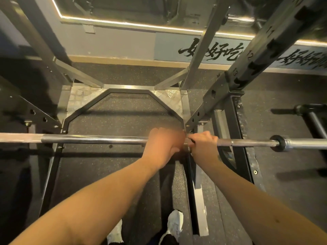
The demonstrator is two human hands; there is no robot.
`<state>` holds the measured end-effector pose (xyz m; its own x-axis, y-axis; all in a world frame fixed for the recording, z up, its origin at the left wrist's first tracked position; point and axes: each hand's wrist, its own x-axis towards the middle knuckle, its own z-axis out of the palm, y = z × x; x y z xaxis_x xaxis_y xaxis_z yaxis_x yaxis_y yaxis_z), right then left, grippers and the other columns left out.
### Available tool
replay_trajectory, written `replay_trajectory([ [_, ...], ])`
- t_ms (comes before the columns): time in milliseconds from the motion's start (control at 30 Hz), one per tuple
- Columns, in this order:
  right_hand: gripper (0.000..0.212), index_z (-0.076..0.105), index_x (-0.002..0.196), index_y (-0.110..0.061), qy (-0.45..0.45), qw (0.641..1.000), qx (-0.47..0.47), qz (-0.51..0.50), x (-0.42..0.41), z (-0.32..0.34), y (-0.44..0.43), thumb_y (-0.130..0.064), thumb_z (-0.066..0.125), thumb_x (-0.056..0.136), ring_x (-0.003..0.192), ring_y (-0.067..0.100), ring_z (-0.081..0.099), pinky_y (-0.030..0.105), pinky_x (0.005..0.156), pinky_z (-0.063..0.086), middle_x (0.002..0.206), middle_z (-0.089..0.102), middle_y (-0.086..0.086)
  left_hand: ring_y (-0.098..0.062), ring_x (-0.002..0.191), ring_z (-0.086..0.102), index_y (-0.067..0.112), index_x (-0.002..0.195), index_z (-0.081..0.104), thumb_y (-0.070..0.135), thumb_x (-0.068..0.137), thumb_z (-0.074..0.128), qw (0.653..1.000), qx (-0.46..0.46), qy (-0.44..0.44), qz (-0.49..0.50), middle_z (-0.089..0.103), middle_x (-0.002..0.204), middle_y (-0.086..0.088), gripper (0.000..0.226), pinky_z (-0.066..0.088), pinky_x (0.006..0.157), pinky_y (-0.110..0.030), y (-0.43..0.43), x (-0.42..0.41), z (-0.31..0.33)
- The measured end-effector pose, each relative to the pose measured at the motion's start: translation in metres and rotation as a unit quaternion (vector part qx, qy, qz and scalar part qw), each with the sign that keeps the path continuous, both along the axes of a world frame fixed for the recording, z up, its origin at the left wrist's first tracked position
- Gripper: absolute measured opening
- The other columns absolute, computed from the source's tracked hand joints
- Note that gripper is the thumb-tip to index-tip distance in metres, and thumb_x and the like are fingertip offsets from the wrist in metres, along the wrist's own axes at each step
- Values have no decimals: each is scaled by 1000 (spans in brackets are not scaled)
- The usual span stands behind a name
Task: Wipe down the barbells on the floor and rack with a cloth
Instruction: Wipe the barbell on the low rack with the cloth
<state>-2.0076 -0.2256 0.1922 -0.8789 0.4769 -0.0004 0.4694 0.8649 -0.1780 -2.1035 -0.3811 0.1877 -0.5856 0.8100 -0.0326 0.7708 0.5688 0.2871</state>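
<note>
We see dim, warm light — brightest from a strip light (pixel 141 25) at twelve o'clock. The left hand (pixel 164 144) is blurred; edges bow outward.

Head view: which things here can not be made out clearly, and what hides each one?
Cloth: none shows in the head view; the blurred left hand may cover it.
Barbell: head view, both ends cut off by the left and right edges; the right hand grips it and hides a part.
Second bar on the floor: head view, cut off by the right edge.
Shoes: head view, partly cut off by the bottom edge.
</note>
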Motion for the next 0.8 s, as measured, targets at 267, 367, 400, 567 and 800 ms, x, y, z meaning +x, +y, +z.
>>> replay_trajectory([
  [267, 16, 68, 110, -28, -166, 984, 5, 64, -9, 24, 12, -30, 69, 94, 115, 23, 48, 41, 99, 38, 113, 66, -2, -29, 143, 41, 13, 161, 22, 29, 103, 57, 987, -149, 58, -12, 42, 158, -9, 70, 29, 122, -42, 45, 25, 14],
  [367, 22, 66, 116, -21, -197, 977, 6, 84, -14, 31, 11, -28, 68, 96, 124, 27, 46, 44, 106, 36, 122, 64, 4, -28, 146, 39, 13, 161, 21, 24, 100, 62, 985, -169, 33, 11, 38, 161, -11, 74, 27, 124, -43, 51, 30, 17],
  [400, 25, 64, 120, -19, -212, 972, 14, 95, -15, 32, 11, -27, 67, 96, 126, 28, 45, 45, 108, 35, 125, 62, 6, -27, 145, 41, 13, 160, 24, 23, 98, 64, 985, -169, 34, 19, 41, 159, -10, 74, 27, 124, -43, 53, 31, 16],
  [567, 27, 59, 128, -16, -199, 978, -9, 62, -16, 27, 0, -18, 58, 100, 128, 26, 44, 39, 104, 38, 131, 60, 5, -26, 134, 52, 13, 154, 33, 22, 97, 63, 983, -178, 31, 23, 55, 145, -9, 65, 37, 117, -41, 52, 24, 13],
  [800, 51, 53, 140, -14, -102, 992, -70, -25, -8, 6, -17, -15, 69, 91, 136, 24, 46, 40, 113, 39, 141, 57, 6, -24, 132, 53, 17, 154, 37, 24, 96, 68, 990, -129, 50, 28, 55, 146, -6, 66, 41, 115, -38, 11, 5, 3],
])
